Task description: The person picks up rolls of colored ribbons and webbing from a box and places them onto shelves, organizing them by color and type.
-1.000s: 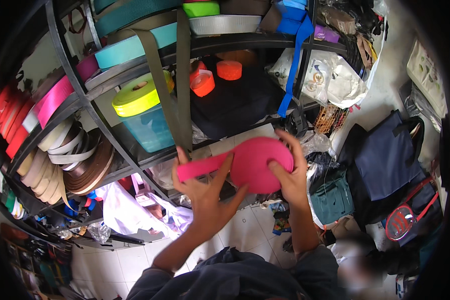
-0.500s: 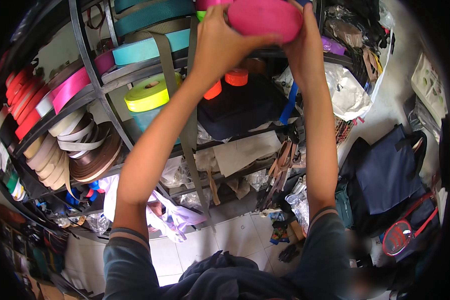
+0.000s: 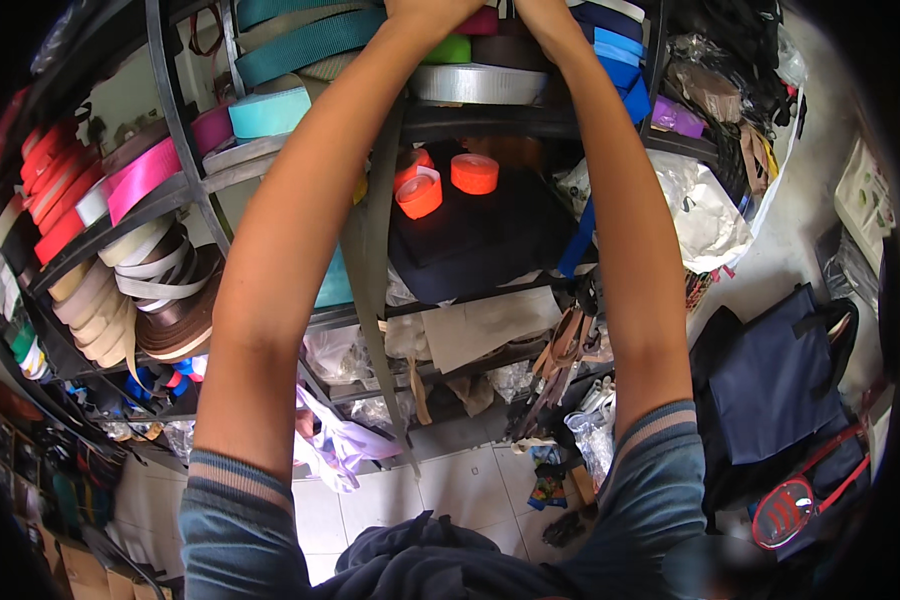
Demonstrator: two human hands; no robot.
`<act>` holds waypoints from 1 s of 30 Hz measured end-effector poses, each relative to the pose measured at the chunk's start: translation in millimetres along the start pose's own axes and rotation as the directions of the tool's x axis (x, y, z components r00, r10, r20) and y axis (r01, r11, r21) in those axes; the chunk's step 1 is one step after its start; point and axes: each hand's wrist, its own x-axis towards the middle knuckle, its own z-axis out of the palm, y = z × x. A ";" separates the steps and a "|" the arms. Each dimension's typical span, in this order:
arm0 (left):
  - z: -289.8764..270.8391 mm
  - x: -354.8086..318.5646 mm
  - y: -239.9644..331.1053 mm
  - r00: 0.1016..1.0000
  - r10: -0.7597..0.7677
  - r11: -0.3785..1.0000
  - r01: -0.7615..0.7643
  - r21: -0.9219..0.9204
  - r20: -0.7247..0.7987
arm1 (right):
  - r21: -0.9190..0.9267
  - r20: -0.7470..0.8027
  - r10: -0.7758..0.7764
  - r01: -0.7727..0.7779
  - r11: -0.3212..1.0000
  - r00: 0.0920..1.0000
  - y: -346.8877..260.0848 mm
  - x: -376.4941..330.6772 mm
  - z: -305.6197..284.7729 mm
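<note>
Both my arms reach up and forward to the top edge of the view, over a stack of webbing rolls on a rack shelf. My left hand (image 3: 432, 10) is above a teal ribbed roll (image 3: 310, 45) and a green roll (image 3: 450, 50); its fingers are cut off. My right hand (image 3: 538, 12) is beside it, above a dark brown roll (image 3: 510, 50), its fingers also out of view. Between the hands shows part of a magenta roll (image 3: 483, 20). A silver-grey roll (image 3: 480, 84) lies under the green and brown ones. Whether either hand holds anything is hidden.
Small orange rolls (image 3: 473, 174) sit on black fabric (image 3: 480, 240) one shelf down. A grey-green strap (image 3: 375, 260) hangs down the rack's front. Blue rolls (image 3: 615, 50) are stacked at right. Navy bags (image 3: 780, 380) stand on the right, and lilac cloth (image 3: 340, 440) hangs low.
My hands have moved farther up and forward, partly out of the view. The pink webbing roll they held is no longer plainly visible; the shelf stack now shows beneath them.
</note>
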 end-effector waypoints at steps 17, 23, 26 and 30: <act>5.2 -2.0 -31.1 0.849 0.491 0.597 -0.491 0.634 0.196 | -0.602 0.034 -0.362 0.308 0.737 0.932 33.3 23.4 10.4; -33.5 -59.4 -21.1 0.804 0.569 0.786 -0.594 0.171 0.174 | -0.456 -0.265 -0.384 0.236 0.858 0.885 27.6 -10.5 7.9; -79.4 -119.4 -24.6 0.894 0.447 0.857 -0.436 -0.276 -0.026 | -0.070 -0.216 -0.106 0.093 0.993 0.971 4.2 -74.9 4.2; -165.9 -251.7 -55.3 0.975 -0.149 0.751 0.218 -0.623 0.162 | 0.491 -0.112 0.089 -0.023 0.871 0.990 -64.5 -209.0 27.6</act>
